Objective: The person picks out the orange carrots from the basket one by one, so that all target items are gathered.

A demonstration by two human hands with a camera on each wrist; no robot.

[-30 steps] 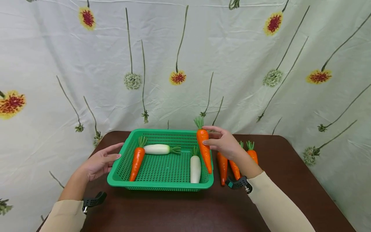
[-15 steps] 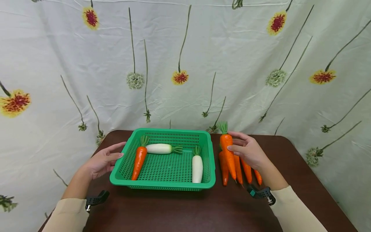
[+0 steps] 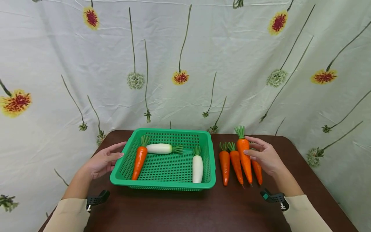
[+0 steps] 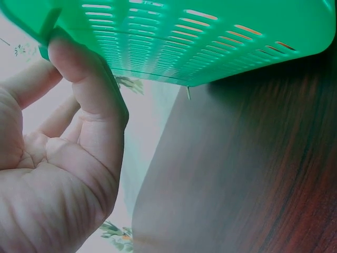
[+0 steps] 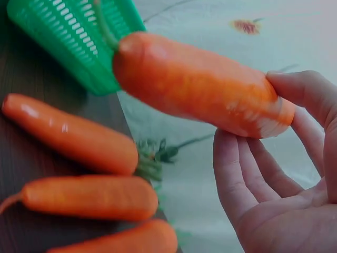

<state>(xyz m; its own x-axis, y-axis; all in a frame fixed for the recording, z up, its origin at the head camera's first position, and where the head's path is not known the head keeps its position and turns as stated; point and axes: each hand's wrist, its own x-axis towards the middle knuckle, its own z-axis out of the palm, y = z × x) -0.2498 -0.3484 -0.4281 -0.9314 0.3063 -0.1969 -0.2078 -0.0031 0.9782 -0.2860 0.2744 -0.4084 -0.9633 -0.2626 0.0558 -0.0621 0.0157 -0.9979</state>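
Note:
In the head view my right hand (image 3: pixel 266 156) pinches an orange carrot (image 3: pixel 245 161) near its leafy top, thumb on one side and fingers on the other. The right wrist view shows this carrot (image 5: pixel 195 84) raised over others on the table. Three more carrots lie there: one on the left (image 3: pixel 224 168), one in the middle (image 3: pixel 236 166) and one partly hidden at the right (image 3: pixel 257 173). My left hand (image 3: pixel 101 161) holds the left rim of a green basket (image 3: pixel 162 184); its thumb (image 4: pixel 73 58) meets the rim in the left wrist view.
Inside the basket are a carrot (image 3: pixel 140 162) at the left, a white radish (image 3: pixel 159 148) along the back and another white radish (image 3: pixel 197 169) at the right. The dark wooden table (image 3: pixel 179 209) backs onto a flower-printed cloth (image 3: pixel 162 103).
My right hand has carried its carrot rightward, from over the basket's right side to over the carrots on the table. The left hand stays at the rim.

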